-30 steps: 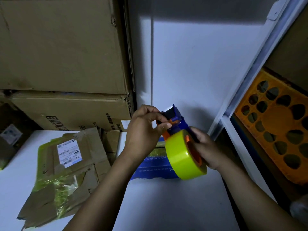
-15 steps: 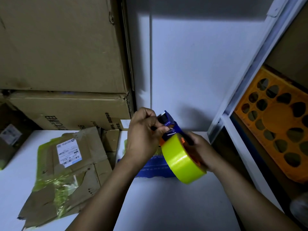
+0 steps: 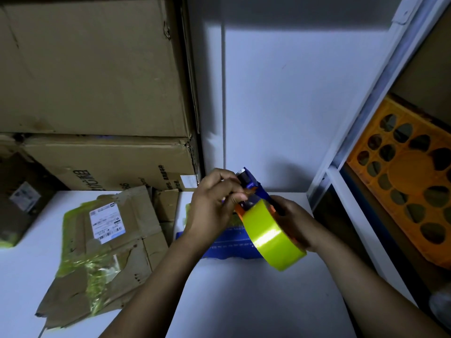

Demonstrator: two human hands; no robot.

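Observation:
A blue and orange tape dispenser (image 3: 253, 186) carries a thick roll of yellow-green tape (image 3: 271, 236), held in the air over the white table (image 3: 244, 301). My right hand (image 3: 295, 223) grips the dispenser from the right, behind the roll. At the dispenser's front end, by the roller, my left hand (image 3: 214, 206) pinches with curled fingers; the tape end itself is hidden by them. Under the hands lies a flat blue package (image 3: 231, 242) with white print.
A torn, flattened cardboard parcel (image 3: 107, 240) with yellow tape and a shipping label lies at the left. Two big cardboard boxes (image 3: 97, 93) are stacked behind it against the wall. An orange perforated crate (image 3: 410, 181) sits in a white shelf unit at the right.
The dispenser has dropped slightly and tilted, its roll now lower and nearer me. My left hand's fingers have closed tighter on its front end.

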